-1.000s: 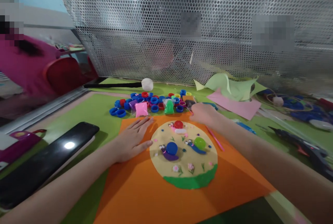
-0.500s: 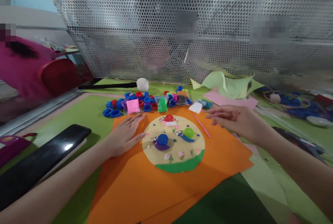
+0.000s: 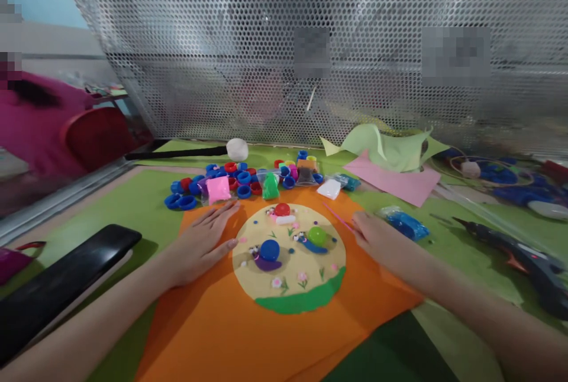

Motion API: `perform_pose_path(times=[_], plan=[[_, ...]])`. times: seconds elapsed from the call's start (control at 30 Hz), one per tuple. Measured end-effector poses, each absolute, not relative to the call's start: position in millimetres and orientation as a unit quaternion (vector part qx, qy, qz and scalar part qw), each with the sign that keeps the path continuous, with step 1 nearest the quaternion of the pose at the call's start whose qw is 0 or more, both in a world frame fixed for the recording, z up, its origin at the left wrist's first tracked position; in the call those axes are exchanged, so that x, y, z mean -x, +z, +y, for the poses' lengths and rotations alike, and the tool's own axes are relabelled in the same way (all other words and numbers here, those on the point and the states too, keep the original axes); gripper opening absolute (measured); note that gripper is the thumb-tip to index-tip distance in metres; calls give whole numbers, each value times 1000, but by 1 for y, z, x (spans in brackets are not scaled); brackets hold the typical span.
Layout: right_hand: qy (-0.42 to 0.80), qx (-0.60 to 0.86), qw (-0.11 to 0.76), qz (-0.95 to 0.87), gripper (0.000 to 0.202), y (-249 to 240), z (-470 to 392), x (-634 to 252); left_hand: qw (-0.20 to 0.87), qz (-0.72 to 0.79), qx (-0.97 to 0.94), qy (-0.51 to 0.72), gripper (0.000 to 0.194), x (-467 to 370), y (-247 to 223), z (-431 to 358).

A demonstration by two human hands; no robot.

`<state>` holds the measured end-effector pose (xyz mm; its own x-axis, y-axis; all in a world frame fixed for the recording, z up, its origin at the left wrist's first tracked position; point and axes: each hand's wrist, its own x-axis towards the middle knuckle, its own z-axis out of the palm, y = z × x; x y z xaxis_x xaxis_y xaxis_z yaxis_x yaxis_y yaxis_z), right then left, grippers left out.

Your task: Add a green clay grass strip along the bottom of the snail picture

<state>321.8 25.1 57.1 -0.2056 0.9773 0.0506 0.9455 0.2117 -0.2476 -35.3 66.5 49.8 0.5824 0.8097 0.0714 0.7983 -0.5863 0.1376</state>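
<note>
A round cream disc (image 3: pixel 288 261) with a green lower edge lies on orange paper (image 3: pixel 213 323). On it are three snail figures with a blue cap (image 3: pixel 270 250), a lime cap (image 3: pixel 316 236) and a red cap (image 3: pixel 283 210), plus small flowers. My left hand (image 3: pixel 199 246) rests flat on the orange paper with fingers spread, its thumb at the disc's left edge. At the disc's upper right, my right hand (image 3: pixel 373 237) has its fingers closed on a thin pink stick (image 3: pixel 335 214).
Bottle caps (image 3: pixel 243 178) and clay packets (image 3: pixel 218 190) lie behind the disc. A blue packet (image 3: pixel 406 224) and a glue gun (image 3: pixel 515 252) are at right. A black case (image 3: pixel 71 281) is at left. Behind stands a perforated metal panel (image 3: pixel 266 45); a person in pink (image 3: pixel 39 116) sits far left.
My right hand has moved down and left and closed on the pink stick, uncovering the blue packet. The view has shifted slightly; my left hand stays beside the disc.
</note>
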Motion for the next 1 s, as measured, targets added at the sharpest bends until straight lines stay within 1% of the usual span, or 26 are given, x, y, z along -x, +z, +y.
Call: perform_pose_path(times=[0.1, 0.17, 0.3, 0.4, 0.53, 0.67, 0.73, 0.8, 0.9, 1.0], plan=[[136, 623, 98, -764, 17, 64, 25, -328, 49, 449, -890, 64, 61, 36, 49, 68], [179, 621, 115, -755, 16, 72, 24, -329, 51, 447, -890, 67, 60, 37, 48, 68], [284, 590, 202, -728, 16, 95, 20, -328, 58, 447, -889, 76, 60, 35, 49, 68], [379, 530, 277, -706, 6, 111, 13, -328, 60, 453, -885, 88, 62, 33, 49, 66], [448, 462, 341, -686, 11, 124, 1, -328, 57, 457, -881, 111, 63, 31, 47, 65], [433, 473, 351, -683, 14, 127, -2, -326, 55, 458, -879, 120, 63, 31, 44, 66], [392, 504, 351, -685, 23, 122, 4, -326, 55, 458, -879, 119, 63, 31, 44, 66], [331, 542, 359, -684, 28, 113, 15, -330, 57, 459, -880, 113, 63, 31, 44, 66], [246, 588, 383, -669, 22, 99, 31, -340, 60, 462, -879, 102, 64, 31, 46, 66], [241, 587, 405, -658, 24, 97, 38, -347, 62, 461, -880, 94, 62, 32, 46, 66]])
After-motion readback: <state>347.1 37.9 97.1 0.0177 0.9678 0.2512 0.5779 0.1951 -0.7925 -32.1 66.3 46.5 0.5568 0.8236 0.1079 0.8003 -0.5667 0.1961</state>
